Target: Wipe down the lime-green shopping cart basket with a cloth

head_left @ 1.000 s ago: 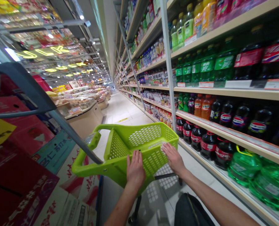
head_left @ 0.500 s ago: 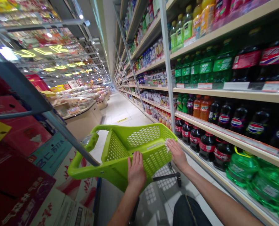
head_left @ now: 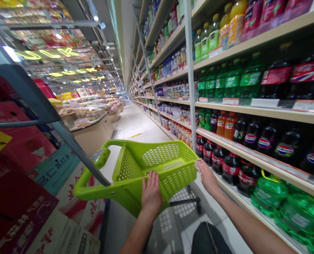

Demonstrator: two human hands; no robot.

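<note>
A green shopping cart (head_left: pixel 130 192) with perforated basket walls stands in front of me, its handle toward the left. My left hand (head_left: pixel 152 192) lies flat against the near side of the basket, fingers stretched over the rim and holding nothing. At the basket's right front corner, my right hand (head_left: pixel 207 177) has its fingers pressed on a crumpled whitish cloth (head_left: pixel 198 165), which touches the rim. The cart's basket has nothing in it.
Shelves of drink bottles (head_left: pixel 232 165) line the right side. Stacked boxes (head_left: pixel 21 190) and a grey metal frame (head_left: pixel 78 151) stand at the left. Behind them are counters with packaged goods (head_left: pixel 80 121). A tiled aisle (head_left: pixel 138 120) runs ahead.
My right hand has moved slightly right and down with the cloth, from the rim's far right part to its outer corner. My left hand remains on the near side.
</note>
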